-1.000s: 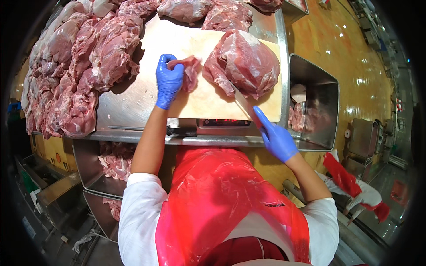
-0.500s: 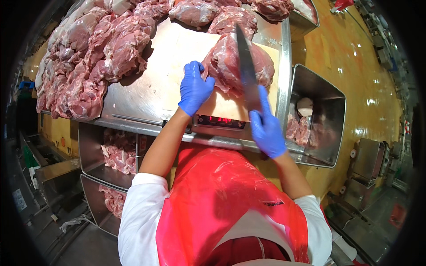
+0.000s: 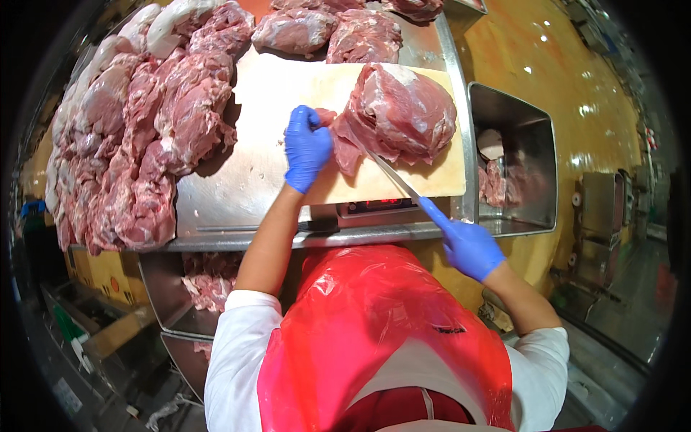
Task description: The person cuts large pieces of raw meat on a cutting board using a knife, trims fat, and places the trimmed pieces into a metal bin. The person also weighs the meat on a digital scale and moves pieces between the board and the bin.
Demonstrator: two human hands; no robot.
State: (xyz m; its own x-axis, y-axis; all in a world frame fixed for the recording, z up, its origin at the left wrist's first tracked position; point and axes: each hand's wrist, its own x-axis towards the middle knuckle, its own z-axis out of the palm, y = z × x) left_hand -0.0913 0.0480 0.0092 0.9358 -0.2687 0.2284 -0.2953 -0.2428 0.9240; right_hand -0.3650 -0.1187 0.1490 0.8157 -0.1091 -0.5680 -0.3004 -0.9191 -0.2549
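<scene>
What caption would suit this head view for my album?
Gloved left hand pins a flap of a meat cut on a cutting board while the right hand slices with a knife.

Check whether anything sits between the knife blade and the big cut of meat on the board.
Nothing visible does. The knife in the right hand already runs into the meat at its lower left edge, beside the flap that the left hand grips.

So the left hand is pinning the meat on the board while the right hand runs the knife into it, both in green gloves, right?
Not quite: the head view shows blue gloves on the left hand and right hand. The rest holds: meat pinned on the board, knife cutting in.
</scene>
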